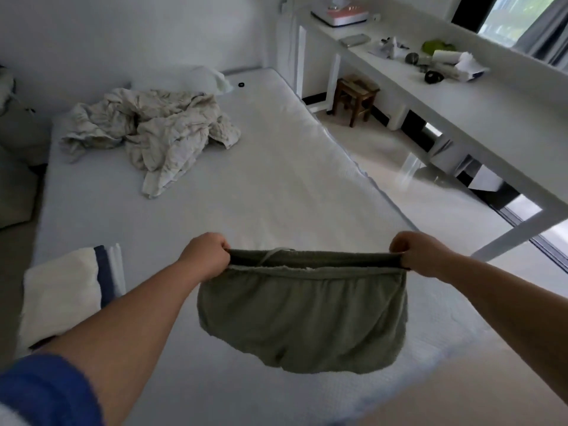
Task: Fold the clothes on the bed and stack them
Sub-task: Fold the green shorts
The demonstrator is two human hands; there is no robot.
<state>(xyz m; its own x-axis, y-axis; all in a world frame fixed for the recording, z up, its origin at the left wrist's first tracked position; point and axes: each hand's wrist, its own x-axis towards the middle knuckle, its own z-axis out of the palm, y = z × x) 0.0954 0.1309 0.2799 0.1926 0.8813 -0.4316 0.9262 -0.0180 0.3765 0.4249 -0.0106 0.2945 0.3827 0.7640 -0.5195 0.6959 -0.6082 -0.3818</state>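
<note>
Green shorts [302,309] hang stretched between both gripping hands.

The head camera is looking forward and down from the foot of the bed [276,186], facing along it toward the pillow [184,79] at its far end; it is sitting close above the bed's near end; a desk [461,96] is running along the bed's right side.

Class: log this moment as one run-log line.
left hand grips waistband | right hand grips waistband | green shorts held above bed | unfolded
</note>
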